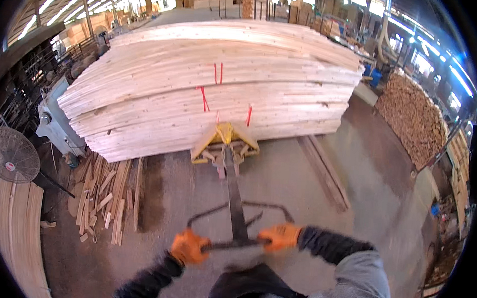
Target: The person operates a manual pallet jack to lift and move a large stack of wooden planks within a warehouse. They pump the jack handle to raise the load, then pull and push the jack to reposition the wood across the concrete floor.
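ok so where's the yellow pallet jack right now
In the head view the yellow pallet jack sits centre frame, under the near edge of the big lumber stack, its handle gripped by the left hand and right hand.

Head view: looked forward and down from the wearer's head, fisheye.
Nearness: hands close below, lumber stack [220, 88] farther ahead.

Pallet jack [225, 143] forks hidden under lumber stack [215, 83]; elbows cut off by lower edge.

Floor fan [11, 156] at left. Loose wood offcuts [103, 198] on concrete floor. Wire cage of stacked firewood pieces [413, 117] right.
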Demonstrator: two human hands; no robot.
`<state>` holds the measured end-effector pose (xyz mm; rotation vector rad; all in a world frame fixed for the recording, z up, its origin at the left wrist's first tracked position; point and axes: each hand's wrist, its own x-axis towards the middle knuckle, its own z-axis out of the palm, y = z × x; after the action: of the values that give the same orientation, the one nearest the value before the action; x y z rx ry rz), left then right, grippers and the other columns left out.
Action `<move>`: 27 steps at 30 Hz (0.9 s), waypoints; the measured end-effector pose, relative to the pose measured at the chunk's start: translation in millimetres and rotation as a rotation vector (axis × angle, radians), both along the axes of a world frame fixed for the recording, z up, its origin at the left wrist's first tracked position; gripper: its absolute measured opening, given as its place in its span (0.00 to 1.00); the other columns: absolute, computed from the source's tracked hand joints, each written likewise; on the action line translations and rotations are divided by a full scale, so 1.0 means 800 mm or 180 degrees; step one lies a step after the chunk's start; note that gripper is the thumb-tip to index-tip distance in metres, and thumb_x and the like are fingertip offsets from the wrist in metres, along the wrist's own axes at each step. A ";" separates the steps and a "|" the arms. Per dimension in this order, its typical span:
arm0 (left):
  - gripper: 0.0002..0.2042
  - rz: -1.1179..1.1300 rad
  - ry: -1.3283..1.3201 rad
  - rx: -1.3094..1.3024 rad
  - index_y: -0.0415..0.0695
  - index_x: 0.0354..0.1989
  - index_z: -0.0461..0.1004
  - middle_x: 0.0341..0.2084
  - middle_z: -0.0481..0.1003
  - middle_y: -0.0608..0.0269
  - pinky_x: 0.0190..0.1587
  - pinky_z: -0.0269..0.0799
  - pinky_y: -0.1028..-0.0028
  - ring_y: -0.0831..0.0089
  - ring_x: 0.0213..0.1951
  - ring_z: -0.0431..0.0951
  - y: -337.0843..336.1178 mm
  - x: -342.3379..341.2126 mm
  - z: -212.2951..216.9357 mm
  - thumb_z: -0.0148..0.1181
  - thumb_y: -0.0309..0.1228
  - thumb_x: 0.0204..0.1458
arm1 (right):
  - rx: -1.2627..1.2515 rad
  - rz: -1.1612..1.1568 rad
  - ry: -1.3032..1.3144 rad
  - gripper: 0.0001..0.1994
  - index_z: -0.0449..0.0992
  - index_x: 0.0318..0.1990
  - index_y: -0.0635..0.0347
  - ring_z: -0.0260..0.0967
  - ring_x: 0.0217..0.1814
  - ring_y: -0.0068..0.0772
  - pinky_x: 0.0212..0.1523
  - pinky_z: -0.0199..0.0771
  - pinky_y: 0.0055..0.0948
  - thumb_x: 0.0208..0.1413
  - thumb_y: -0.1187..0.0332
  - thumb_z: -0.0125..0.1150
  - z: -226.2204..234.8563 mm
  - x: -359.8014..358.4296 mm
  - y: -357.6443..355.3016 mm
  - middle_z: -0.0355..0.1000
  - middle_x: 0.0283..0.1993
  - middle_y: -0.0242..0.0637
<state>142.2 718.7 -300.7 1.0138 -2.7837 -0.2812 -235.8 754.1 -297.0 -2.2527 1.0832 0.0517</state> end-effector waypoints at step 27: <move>0.17 -0.0322 -0.0666 0.1235 0.61 0.49 0.79 0.18 0.76 0.61 0.32 0.74 0.57 0.58 0.25 0.79 -0.017 -0.036 -0.034 0.60 0.44 0.50 | 0.0369 -0.0283 0.0431 0.28 0.77 0.50 0.51 0.78 0.38 0.50 0.40 0.76 0.45 0.53 0.38 0.58 -0.025 -0.036 0.031 0.79 0.35 0.47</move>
<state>113.6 705.4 -327.8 1.0306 -3.0469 -0.7982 -264.8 778.7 -316.7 -2.1199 1.2183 0.2271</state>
